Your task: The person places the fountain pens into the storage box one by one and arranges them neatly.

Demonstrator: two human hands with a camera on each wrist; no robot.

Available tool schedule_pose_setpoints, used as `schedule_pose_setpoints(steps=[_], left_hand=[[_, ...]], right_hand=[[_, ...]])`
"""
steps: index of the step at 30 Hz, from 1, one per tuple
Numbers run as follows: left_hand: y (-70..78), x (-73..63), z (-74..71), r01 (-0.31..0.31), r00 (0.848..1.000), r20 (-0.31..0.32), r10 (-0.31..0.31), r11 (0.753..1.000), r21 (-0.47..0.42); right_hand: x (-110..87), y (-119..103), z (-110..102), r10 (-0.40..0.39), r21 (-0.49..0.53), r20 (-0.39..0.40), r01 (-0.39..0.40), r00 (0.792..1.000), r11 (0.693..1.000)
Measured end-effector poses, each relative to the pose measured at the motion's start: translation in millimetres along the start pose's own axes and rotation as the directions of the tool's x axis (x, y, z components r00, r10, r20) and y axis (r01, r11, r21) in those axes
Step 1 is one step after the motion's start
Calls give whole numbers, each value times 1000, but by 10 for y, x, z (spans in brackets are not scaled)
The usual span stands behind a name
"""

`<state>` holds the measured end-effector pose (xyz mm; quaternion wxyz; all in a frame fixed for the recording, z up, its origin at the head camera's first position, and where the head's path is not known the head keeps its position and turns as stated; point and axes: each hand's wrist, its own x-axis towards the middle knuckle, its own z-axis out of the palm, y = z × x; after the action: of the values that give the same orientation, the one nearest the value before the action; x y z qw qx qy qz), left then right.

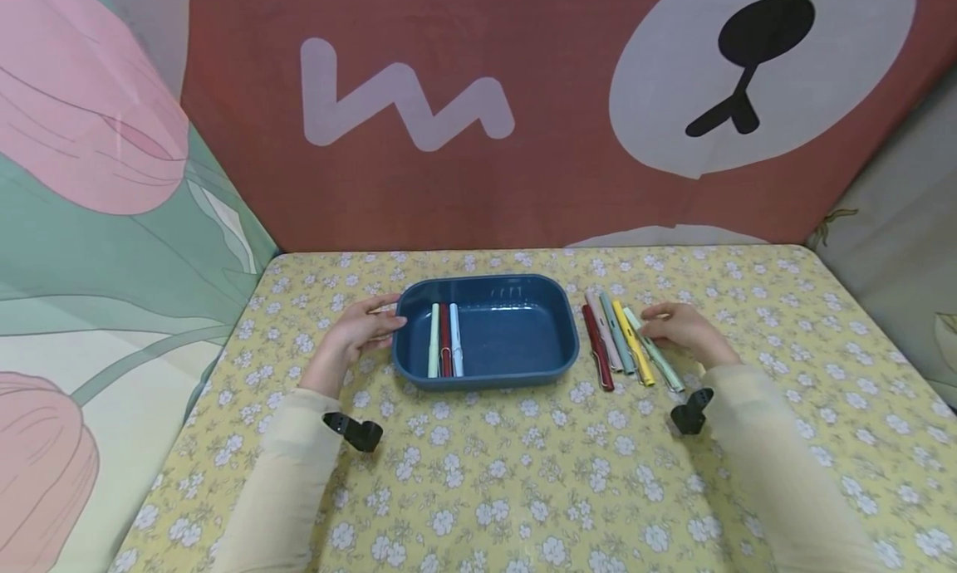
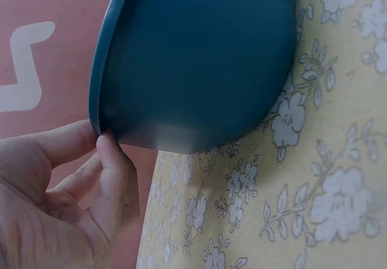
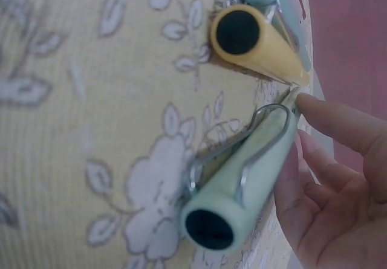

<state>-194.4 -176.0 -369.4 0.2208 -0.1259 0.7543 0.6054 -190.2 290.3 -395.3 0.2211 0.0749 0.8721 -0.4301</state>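
Observation:
My left hand (image 1: 359, 330) pinches the rim at the left end of a dark blue tray (image 1: 516, 340); the left wrist view shows thumb and fingertips on that rim. Inside the tray, at its left, a light green pen (image 1: 434, 340), a dark red pen (image 1: 445, 353) and a light blue pen (image 1: 456, 340) lie side by side. Right of the tray, my right hand (image 1: 686, 330) pinches the far end of a pale green pen (image 3: 260, 166), whose clip end points towards me. Beside it lies a yellow pen (image 1: 635, 349).
Left of the yellow pen lie a blue-grey pen (image 1: 619, 339), a pink pen (image 1: 606, 336) and another dark red pen (image 1: 597, 349). A yellow flowered cloth (image 1: 493, 473) covers the table. Printed fabric (image 1: 449, 191) hangs behind it and at both sides.

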Motion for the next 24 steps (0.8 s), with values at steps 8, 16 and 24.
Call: schedule_pose_setpoints(steps=[8,16,24], left_hand=[[-13,14,3,-7,1000,-4,7,1000,7],[15,-8,-2,-3,1000,3,3,1000,-5],[3,5,-3,1,1000,7,-1,1000,-9]], right_hand=[[-13,-40,3,16,-70,7,-16,1000,997],[-13,-60,-26,-1,-109,30,4,1000,994],[21,-33,-25,5,-138,23,-2,1000,990]])
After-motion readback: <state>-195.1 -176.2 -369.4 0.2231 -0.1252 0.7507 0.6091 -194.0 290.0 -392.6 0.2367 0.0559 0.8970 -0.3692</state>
